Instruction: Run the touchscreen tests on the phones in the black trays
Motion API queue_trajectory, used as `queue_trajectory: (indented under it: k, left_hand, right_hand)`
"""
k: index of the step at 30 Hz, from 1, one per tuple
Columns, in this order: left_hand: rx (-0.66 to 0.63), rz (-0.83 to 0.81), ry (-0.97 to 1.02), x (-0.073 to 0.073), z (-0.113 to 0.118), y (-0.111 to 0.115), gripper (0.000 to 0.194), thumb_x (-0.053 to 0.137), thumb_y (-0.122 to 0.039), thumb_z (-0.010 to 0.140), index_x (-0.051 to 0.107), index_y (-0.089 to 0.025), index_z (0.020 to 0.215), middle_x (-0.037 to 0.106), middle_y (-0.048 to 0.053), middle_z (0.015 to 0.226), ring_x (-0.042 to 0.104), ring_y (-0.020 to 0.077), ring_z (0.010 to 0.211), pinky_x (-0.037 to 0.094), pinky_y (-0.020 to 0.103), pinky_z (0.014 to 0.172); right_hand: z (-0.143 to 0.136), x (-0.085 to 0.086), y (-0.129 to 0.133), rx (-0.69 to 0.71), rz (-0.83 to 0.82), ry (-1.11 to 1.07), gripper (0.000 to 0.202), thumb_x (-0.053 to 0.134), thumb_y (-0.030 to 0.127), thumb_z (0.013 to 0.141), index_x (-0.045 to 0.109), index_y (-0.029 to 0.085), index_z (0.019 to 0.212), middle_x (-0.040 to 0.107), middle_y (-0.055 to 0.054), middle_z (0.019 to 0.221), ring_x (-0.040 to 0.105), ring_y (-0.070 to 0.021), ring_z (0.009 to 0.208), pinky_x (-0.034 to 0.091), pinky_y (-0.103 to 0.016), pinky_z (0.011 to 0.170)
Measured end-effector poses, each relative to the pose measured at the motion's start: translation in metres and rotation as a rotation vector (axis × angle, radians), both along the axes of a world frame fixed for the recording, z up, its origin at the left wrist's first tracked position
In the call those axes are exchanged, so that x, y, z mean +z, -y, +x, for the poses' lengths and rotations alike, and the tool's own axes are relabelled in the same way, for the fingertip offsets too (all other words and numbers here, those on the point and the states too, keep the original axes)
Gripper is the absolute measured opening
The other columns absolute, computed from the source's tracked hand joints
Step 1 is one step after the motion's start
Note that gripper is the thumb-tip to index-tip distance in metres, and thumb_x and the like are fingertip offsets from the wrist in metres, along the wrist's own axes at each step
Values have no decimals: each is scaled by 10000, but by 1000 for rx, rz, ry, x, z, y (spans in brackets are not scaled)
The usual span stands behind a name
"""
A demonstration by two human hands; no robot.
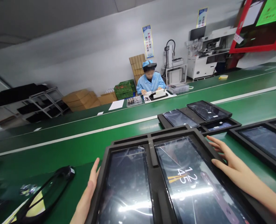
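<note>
Bracing black two-slot foam tray (pixel 157 186) with left hand (pixel 88 189) and right hand (pixel 231 161), fingers apart along sides, both slots already filled with dark glossy tablet (pixel 128 174) and lit glossy tablet (pixel 182 161), near other loaded trays (pixel 244 140) on green desk (pixel 70 155).

Cardboard boxes (pixel 80 99) stand by a pale wall (pixel 82 53).

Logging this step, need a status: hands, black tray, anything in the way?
Hands open, left and right at either side. Black tray holds two tablets, right one lit. Another loaded tray close beyond.
</note>
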State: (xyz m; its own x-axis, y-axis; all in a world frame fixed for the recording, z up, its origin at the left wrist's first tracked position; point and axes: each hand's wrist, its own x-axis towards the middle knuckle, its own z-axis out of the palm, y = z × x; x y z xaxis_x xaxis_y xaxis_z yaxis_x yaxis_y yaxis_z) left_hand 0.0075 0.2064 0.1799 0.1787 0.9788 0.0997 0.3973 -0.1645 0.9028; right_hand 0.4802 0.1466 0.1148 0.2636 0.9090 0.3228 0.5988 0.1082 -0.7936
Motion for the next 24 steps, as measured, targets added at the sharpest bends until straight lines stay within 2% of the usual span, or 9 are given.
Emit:
queue_trajectory:
  k: [2,4,5,7,11,14,17,20,24]
  left_hand:
    - [13,63,-78,2,-7,-7,754,185,-717,1014,194,-299,1641,239,39,1689,241,330,1544,233,553,1273]
    - [-18,215,-236,4,-18,-8,728,277,-783,974,519,-340,1499,183,-18,1704,61,376,1573,9,613,1270]
    - [-61,305,-318,6,-22,-7,714,285,-816,950,656,-369,1365,180,-54,1702,29,395,1571,-46,625,1256]
    - [-186,451,-427,9,-29,-3,752,198,-848,929,784,-419,1125,193,-111,1691,66,413,1565,-52,640,1250]
    - [-362,527,-581,18,-26,-7,803,80,-778,969,811,-445,992,179,-124,1692,88,410,1559,-76,681,1222]
    - [-383,464,-679,24,-14,-30,800,76,-758,984,808,-437,1016,139,-121,1700,56,428,1559,-128,717,1177]
    - [-274,330,-697,29,2,-60,830,44,-786,961,756,-421,1184,133,-65,1710,44,430,1560,-133,750,1150]
    - [-155,220,-626,30,14,-81,930,48,-860,907,668,-328,1349,139,60,1711,56,420,1563,-49,760,1175]
    - [-68,322,-412,28,18,-79,962,98,-880,905,569,-228,1433,250,144,1664,209,369,1544,124,669,1247]
  right_hand:
    - [-1,4,6,8,44,89,540,425,430,1031,316,376,1556,508,-96,1463,511,-349,1328,520,-594,1027]
    - [-3,16,12,14,135,264,481,418,418,1060,371,411,1538,473,-86,1490,468,-354,1355,506,-598,1030]
    - [-5,24,16,33,187,374,445,426,417,1066,430,430,1511,446,-78,1510,441,-365,1367,492,-610,1032]
    - [-10,42,22,164,263,580,379,449,446,1069,553,455,1433,381,-56,1558,406,-391,1368,478,-630,1017]
    - [-23,68,28,593,229,750,386,465,610,1050,629,474,1372,323,-46,1603,422,-408,1333,522,-635,932]
    - [-21,72,24,716,188,768,346,519,638,1025,685,486,1288,413,-43,1559,459,-413,1319,464,-725,967]
    - [1,67,20,699,176,747,244,553,549,1030,774,466,1093,517,-4,1484,498,-410,1302,338,-781,1062]
    - [29,60,19,582,174,708,403,496,453,1042,781,376,768,618,7,1360,551,-418,1242,228,-784,1131]
    - [31,57,28,401,192,503,562,356,510,1043,753,372,670,705,-21,1165,619,-395,1144,232,-688,1204]
